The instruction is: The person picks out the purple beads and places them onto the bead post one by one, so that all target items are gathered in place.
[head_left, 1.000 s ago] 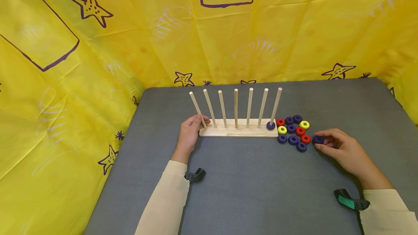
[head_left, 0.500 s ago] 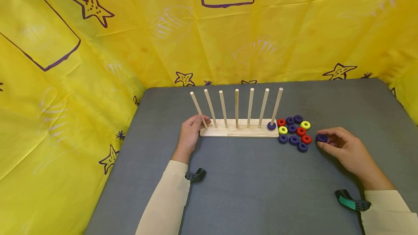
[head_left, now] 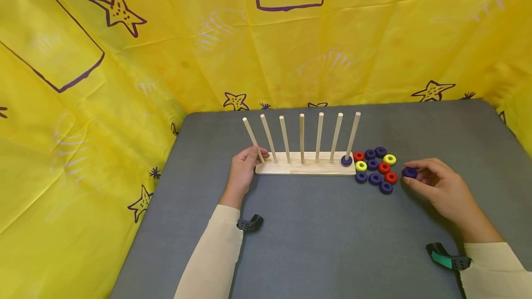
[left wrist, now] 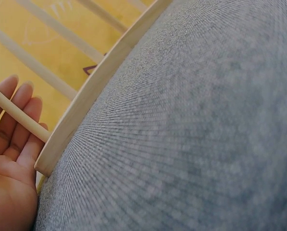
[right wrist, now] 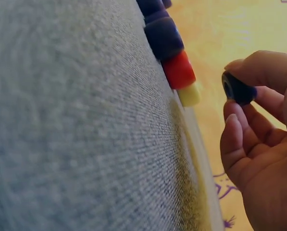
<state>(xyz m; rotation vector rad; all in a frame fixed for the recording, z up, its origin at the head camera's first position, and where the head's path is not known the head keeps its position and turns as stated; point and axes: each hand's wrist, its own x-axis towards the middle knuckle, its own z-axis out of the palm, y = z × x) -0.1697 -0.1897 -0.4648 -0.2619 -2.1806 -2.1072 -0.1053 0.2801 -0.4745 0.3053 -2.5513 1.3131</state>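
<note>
Ring (head_left: 409,172), dark purple, small, thick & round w/ centre hole, pinched between thumb & fingertips of right hand (head_left: 440,188), lifted off grey table (head_left: 332,243), just right of ring pile (head_left: 376,170) (purple, red, yellow). Left hand (head_left: 243,172), fingers straight, rests against left end of wooden peg board (head_left: 305,165); one purple ring (head_left: 346,160) sits on rightmost peg (head_left: 352,135).

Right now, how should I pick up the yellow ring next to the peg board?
Pinch the yellow ring by its outer rim from straight above, I'd guess. It lies flat on the table, with the board and other rings crowded around it, so only the top is free.
</note>
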